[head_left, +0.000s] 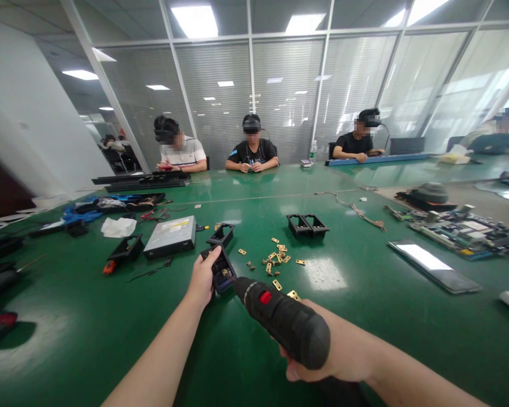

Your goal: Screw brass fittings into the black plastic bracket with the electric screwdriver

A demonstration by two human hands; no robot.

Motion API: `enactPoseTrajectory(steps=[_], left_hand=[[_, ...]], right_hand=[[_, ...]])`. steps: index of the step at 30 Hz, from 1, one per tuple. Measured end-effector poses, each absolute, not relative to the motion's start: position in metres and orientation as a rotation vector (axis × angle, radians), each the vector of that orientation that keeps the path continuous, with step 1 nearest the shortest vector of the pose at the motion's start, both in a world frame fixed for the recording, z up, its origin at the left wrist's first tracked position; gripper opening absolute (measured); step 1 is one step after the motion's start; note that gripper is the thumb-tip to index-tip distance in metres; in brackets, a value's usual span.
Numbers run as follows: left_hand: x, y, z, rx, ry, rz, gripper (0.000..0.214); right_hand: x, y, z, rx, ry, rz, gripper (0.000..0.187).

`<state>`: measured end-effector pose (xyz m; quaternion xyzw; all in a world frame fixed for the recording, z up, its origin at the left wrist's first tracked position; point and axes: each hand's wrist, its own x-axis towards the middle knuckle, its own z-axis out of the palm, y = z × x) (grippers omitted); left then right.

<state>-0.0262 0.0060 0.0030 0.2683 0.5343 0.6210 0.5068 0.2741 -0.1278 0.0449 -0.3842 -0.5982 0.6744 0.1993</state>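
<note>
My left hand [204, 276] is closed on a black plastic frame [221, 264], tilted up off the green table, with a small brass piece [225, 272] showing inside it. In my right hand [322, 345] is a black cordless drill [280, 316] with a red button, its nose pointing at the frame. Whether the bit touches the brass piece I cannot make out. Just beyond the drill lie loose brass plates [277, 285] and small screws [250, 265]. Another black frame [223, 234] stands right behind the held one.
Two joined black frames [307, 233] stand farther back. To the left are a silver disc drive [171, 236], a black frame [126, 249] and a tissue [119, 227]. On the right lie a phone [432, 265] and circuit boards [470, 229]. Several people sit across the table [254, 198].
</note>
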Motion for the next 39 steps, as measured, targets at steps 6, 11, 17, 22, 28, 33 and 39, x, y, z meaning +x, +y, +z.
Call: enactPoseTrajectory(steps=[6, 11, 17, 22, 28, 33, 39], left_hand=[[-0.037, 0.007, -0.002, 0.704, 1.272, 1.439, 0.05], [-0.039, 0.008, -0.003, 0.718, 1.278, 1.437, 0.053], [-0.038, 0.008, -0.002, 0.724, 1.283, 1.432, 0.053], [-0.038, 0.008, -0.001, 0.718, 1.294, 1.433, 0.052], [-0.038, 0.008, -0.001, 0.712, 1.291, 1.428, 0.053], [-0.039, 0.009, -0.004, 0.736, 1.286, 1.44, 0.057], [-0.035, 0.009, -0.002, 0.718, 1.302, 1.448, 0.052]], right_hand=[[0.273, -0.127, 0.038, -1.061, -1.664, 1.918, 0.058], [0.274, -0.126, 0.037, -1.079, -1.648, 1.871, 0.063], [0.28, -0.125, 0.029, -1.085, -1.616, 1.823, 0.066], [0.28, -0.123, 0.025, -1.047, -1.625, 1.803, 0.07], [0.274, -0.126, 0.039, -1.071, -1.696, 1.815, 0.066], [0.271, -0.126, 0.04, -1.088, -1.7, 1.849, 0.068], [0.271, -0.127, 0.042, -1.088, -1.683, 1.882, 0.068]])
